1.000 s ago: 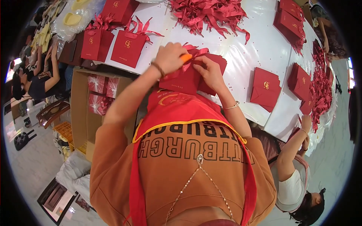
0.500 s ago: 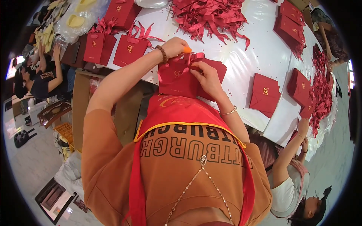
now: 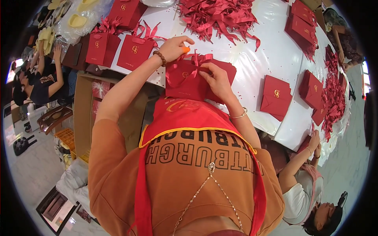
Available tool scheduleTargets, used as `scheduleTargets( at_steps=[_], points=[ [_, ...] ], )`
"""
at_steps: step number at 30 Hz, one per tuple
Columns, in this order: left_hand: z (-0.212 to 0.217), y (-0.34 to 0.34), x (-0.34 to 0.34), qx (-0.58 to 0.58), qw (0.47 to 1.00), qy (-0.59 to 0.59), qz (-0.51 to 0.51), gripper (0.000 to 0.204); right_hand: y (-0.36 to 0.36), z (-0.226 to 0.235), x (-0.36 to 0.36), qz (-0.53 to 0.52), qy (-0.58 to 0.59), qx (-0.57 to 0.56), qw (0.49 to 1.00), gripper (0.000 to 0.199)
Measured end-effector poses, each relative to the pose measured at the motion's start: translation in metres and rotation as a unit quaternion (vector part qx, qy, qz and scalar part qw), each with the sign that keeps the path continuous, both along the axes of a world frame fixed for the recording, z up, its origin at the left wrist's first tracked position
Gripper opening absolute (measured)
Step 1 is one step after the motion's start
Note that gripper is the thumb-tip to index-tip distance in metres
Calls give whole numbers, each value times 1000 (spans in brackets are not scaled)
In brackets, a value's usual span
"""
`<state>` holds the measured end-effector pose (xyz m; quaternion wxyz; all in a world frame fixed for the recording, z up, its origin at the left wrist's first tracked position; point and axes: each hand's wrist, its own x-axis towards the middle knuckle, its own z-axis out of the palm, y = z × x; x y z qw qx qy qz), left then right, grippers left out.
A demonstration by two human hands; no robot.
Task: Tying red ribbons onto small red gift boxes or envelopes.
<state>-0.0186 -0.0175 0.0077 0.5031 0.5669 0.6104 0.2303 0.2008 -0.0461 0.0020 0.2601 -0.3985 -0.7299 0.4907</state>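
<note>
At the near table edge, a red paper gift bag (image 3: 185,84) lies on other red bags (image 3: 225,71), with a glossy red ribbon (image 3: 202,59) at its top. My right hand (image 3: 217,82) pinches the ribbon at the bag's upper edge, fingertips partly hidden. Just above the bag's left corner is my left hand (image 3: 173,48). Its index finger is stretched out, apart from a digit wearing an orange finger cover (image 3: 186,50), and I see nothing between them. A loose stretch of ribbon passes right below that hand.
Ribboned red bags (image 3: 136,53) stand at the left. A heap of red ribbons (image 3: 218,17) lies at the back, with more bag stacks (image 3: 275,96) to the right on the white-covered table (image 3: 252,78). An open cardboard box (image 3: 84,114) is below the left edge. Other people work on both sides.
My left hand has moved a little left, away from the ribbon, and its fingers have spread. The right hand stays at the bag's top. At right, a co-worker's hands have shifted.
</note>
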Motion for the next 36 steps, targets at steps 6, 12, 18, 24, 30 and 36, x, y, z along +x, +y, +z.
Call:
scheduleTargets(
  at_steps=[6, 12, 18, 24, 30, 36],
  points=[
    [-15, -5, 13, 14, 999, 12, 45, 26, -1, -5, -1, 2, 7, 13, 1000, 23],
    [-11, -4, 16, 29, 993, 96, -56, 30, -6, -13, -12, -81, 14, 260, 962, 30],
    [-5, 36, 3, 95, 976, 196, -15, 30, -13, -6, -12, 38, 50, -71, 995, 47],
    [21, 36, -6, 39, 994, 71, 70, 32, -10, -15, -13, -15, 172, -160, 972, 44],
    [-16, -23, -25, -40, 974, -197, 102, 45, -3, 1, -14, -141, 318, -245, 905, 36],
    [-13, -49, 19, -78, 899, -389, 186, 34, 6, -20, -18, -211, 287, -201, 912, 17]
  ],
)
